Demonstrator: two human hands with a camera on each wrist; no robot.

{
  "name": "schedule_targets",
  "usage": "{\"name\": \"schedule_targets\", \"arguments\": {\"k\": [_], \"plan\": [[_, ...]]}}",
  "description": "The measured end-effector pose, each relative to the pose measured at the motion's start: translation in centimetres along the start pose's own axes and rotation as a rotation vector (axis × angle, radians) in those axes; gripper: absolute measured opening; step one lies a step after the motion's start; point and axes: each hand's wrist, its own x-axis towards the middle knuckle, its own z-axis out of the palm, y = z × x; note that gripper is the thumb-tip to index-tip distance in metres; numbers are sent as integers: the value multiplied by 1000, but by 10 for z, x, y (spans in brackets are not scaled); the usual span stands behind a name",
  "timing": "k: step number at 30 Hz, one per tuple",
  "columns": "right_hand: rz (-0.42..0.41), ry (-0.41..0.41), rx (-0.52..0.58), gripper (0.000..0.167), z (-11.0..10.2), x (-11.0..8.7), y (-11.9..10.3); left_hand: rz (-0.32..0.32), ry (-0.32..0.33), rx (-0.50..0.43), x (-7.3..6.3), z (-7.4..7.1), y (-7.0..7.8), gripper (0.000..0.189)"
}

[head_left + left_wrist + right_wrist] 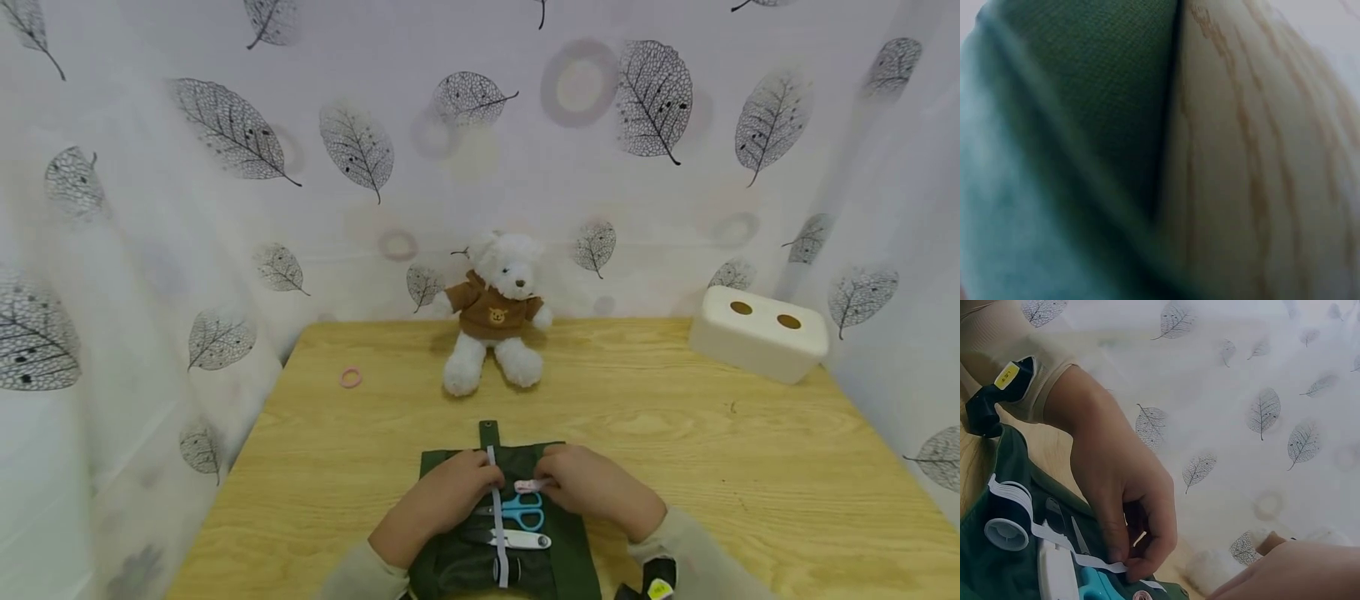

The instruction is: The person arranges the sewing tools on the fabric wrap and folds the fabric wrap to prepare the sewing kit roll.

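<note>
A dark green cloth tool roll [573, 542] lies spread on the table, a white elastic band [502, 533] running down its middle. My left hand [457, 492] pinches this band near its upper end; the right wrist view shows the left hand [1129, 494] with thumb and finger on it. In my right hand [592, 487] is a small pink rolled tape [527, 485], held at the band's right side. Blue-handled scissors [531, 517], a white-handled cutter [528, 540] and a thread spool [1007, 532] lie under the band. Green cloth [1097, 81] fills much of the left wrist view.
Behind the roll a white teddy bear [491, 317] in a brown sweater sits on the wooden table [337, 467]. A pink ring [350, 377] lies at the left, and a cream box [757, 333] with two holes stands at the back right. A leaf-print curtain [480, 167] surrounds the table.
</note>
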Motion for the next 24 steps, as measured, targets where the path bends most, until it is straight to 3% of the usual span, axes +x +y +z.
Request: {"name": "schedule_targets", "arguments": {"k": [24], "plan": [[-11,-33,3,4,3,12,-10,-11,-9,-24,0,2,-2,14]]}}
